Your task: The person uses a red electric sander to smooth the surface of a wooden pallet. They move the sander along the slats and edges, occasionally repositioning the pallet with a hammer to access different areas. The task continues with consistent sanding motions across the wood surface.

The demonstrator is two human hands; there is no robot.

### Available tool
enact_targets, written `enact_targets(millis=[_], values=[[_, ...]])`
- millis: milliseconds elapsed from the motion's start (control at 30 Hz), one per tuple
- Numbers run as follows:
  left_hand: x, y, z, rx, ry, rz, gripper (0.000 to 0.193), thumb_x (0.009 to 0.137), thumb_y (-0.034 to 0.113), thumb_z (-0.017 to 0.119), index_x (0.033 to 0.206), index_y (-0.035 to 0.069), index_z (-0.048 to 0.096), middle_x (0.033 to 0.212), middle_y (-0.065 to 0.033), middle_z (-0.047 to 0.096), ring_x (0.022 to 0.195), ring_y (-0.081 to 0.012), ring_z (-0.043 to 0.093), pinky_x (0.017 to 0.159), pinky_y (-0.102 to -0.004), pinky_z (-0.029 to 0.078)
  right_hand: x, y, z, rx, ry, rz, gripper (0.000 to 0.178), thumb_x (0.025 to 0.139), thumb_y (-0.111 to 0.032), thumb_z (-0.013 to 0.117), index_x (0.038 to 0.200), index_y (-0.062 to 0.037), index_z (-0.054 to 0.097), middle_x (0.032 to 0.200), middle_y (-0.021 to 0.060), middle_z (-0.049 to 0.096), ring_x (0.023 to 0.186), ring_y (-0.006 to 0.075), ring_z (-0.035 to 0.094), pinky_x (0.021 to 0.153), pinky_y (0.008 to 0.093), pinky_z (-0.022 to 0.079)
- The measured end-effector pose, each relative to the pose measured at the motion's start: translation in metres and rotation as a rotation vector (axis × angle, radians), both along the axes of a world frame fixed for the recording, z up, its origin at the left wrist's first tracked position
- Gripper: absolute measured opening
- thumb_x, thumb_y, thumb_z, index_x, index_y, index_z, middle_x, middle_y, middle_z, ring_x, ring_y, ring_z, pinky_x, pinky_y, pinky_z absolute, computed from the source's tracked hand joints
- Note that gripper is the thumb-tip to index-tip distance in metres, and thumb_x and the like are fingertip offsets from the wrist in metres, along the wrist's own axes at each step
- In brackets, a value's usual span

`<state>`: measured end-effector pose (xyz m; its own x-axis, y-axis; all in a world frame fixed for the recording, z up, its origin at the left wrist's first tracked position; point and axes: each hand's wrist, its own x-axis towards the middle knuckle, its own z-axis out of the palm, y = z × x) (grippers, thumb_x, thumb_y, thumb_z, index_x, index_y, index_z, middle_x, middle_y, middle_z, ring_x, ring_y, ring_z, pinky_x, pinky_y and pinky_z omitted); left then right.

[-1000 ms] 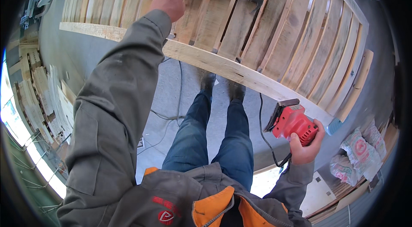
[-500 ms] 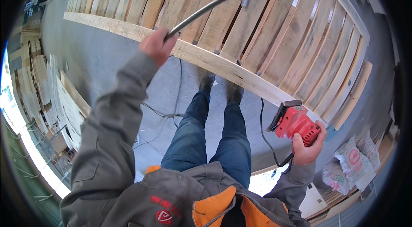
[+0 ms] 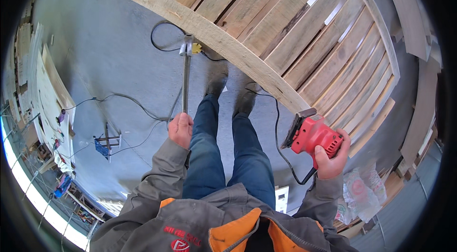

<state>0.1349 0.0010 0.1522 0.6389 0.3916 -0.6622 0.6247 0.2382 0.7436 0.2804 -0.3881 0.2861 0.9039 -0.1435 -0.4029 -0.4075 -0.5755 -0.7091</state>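
Note:
My left hand (image 3: 180,129) grips the handle of a metal hammer (image 3: 186,75), whose head points away from me and hangs over the grey floor beside my left leg. My right hand (image 3: 332,156) holds a red electric sander (image 3: 312,134) by its body, pad side turned toward the wooden pallet (image 3: 295,28). The sander's black cord (image 3: 281,152) loops down past my right leg. The sander sits just off the pallet's near edge board (image 3: 223,38), apart from it.
A large slatted wooden pallet fills the upper right. Black cables (image 3: 128,104) trail over the concrete floor. Stacked boards (image 3: 47,85) and small tools lie at the left. Printed plastic bags (image 3: 364,190) lie at the lower right.
My left arm has swung the hammer off the pallet, down and back toward my body; it now hangs over the floor. The sander hand has barely moved.

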Motion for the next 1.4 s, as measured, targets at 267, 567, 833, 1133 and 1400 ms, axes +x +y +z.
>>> enact_targets(millis=[267, 567, 833, 1133, 1400], values=[[0.006, -0.013, -0.022, 0.013, -0.053, -0.168, 0.05, 0.111, 0.047, 0.044, 0.083, 0.006, 0.055, 0.06, 0.0026, 0.044, 0.05, -0.0059, 0.038, 0.046, -0.0244, 0.028, 0.0, 0.009, -0.002, -0.038, 0.032, 0.028, 0.071, 0.073, -0.01, 0.077, 0.137, -0.002, 0.047, 0.116, 0.0109, 0.055, 0.102, 0.0181, 0.059, 0.092, 0.0329, 0.051], [0.027, -0.028, -0.023, 0.053, -0.06, -0.185, 0.05, 0.111, 0.044, 0.044, 0.079, 0.007, 0.055, 0.06, 0.0023, 0.045, 0.051, -0.006, 0.039, 0.047, -0.0244, 0.028, -0.008, -0.005, -0.013, -0.007, 0.001, 0.012, 0.071, 0.073, -0.011, 0.077, 0.137, -0.0022, 0.047, 0.113, 0.0114, 0.057, 0.101, 0.0188, 0.06, 0.09, 0.0331, 0.052], [0.018, -0.026, -0.019, -0.006, -0.224, -0.136, 0.053, 0.111, 0.047, 0.042, 0.078, 0.007, 0.053, 0.057, 0.0026, 0.044, 0.048, -0.0068, 0.039, 0.045, -0.0252, 0.028, -0.011, -0.015, -0.021, -0.032, -0.017, 0.006, 0.072, 0.072, -0.011, 0.078, 0.137, -0.0018, 0.047, 0.114, 0.012, 0.057, 0.1, 0.0196, 0.06, 0.091, 0.0337, 0.052], [0.025, -0.027, -0.012, -0.027, -0.236, -0.122, 0.055, 0.11, 0.05, 0.043, 0.078, 0.006, 0.052, 0.057, 0.0024, 0.042, 0.047, -0.0062, 0.036, 0.044, -0.0262, 0.028, -0.008, -0.019, -0.019, 0.0, 0.005, -0.017, 0.072, 0.073, -0.01, 0.078, 0.137, -0.0016, 0.047, 0.115, 0.0121, 0.057, 0.101, 0.019, 0.06, 0.091, 0.034, 0.052], [0.028, -0.022, -0.021, 0.024, -0.063, -0.181, 0.055, 0.111, 0.047, 0.042, 0.074, 0.007, 0.051, 0.056, 0.0021, 0.043, 0.046, -0.0073, 0.037, 0.043, -0.0259, 0.028, -0.01, -0.025, -0.016, -0.017, -0.012, 0.012, 0.071, 0.073, -0.01, 0.077, 0.137, -0.0023, 0.047, 0.115, 0.0117, 0.056, 0.1, 0.0187, 0.06, 0.091, 0.0336, 0.052]])
